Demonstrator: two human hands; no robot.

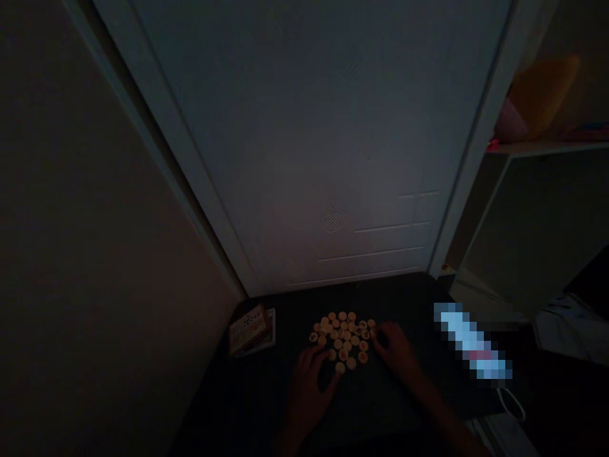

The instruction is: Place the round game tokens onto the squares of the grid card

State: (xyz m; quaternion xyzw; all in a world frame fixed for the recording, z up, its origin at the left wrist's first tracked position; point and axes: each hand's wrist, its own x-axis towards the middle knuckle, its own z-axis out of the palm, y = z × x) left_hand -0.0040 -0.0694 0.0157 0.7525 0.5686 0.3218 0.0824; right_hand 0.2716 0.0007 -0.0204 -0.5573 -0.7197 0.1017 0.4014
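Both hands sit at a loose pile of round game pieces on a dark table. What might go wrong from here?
1. The scene is very dim, so the marks on the round pieces may be misread.
2. The left hand and right hand flank the loose pile; a sweep might scatter pieces off the table.
3. The small box lies near the table's left edge and might get knocked off.
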